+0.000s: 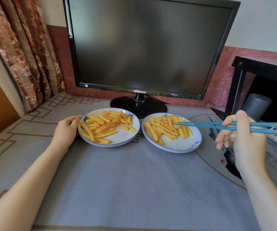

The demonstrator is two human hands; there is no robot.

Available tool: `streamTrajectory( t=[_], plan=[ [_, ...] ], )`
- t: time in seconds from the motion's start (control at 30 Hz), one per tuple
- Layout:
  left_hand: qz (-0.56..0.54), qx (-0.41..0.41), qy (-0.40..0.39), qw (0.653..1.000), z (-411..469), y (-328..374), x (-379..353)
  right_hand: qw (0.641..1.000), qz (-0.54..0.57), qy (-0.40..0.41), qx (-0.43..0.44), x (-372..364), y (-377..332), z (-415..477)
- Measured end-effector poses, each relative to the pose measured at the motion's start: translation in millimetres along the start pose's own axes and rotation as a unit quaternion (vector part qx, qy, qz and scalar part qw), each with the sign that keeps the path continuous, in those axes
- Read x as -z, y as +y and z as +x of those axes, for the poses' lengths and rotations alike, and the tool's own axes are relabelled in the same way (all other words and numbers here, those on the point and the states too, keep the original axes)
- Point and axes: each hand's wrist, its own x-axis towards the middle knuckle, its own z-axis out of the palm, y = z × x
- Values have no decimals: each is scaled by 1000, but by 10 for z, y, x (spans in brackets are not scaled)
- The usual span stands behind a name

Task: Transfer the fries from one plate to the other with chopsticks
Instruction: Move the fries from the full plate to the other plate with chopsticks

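Observation:
Two white plates with blue rims sit side by side on the grey table cover. The left plate [117,139] carries a spread of crinkle-cut fries [102,126]. The right plate [181,145] holds another pile of fries [166,129]. My left hand [67,127] rests against the left plate's left rim, fingers curled on its edge. My right hand [241,135] grips a pair of blue chopsticks [206,125], whose tips lie slightly apart over the right plate's fries. No fry sits between the tips.
A black monitor [144,47] stands just behind the plates, its round base [138,105] close to both rims. A black shelf unit [259,84] with a grey cylinder [256,105] is at the right. A patterned curtain [23,47] hangs at the left.

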Motion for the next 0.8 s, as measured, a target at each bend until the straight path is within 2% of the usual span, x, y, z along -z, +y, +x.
streamTrajectory(
  t=[0.23, 0.5, 0.8],
  plan=[
    [4, 2, 2, 1000, 7, -11, -2, 998, 54, -38, 7, -292, -170, -4],
    [6, 3, 4, 1000, -3, 3, -5, 984, 33, -176, -2, -882, -215, -168],
    [16, 3, 1, 1000, 12, -6, 12, 979, 0, -202, -18, -1000, -120, -288]
  ],
)
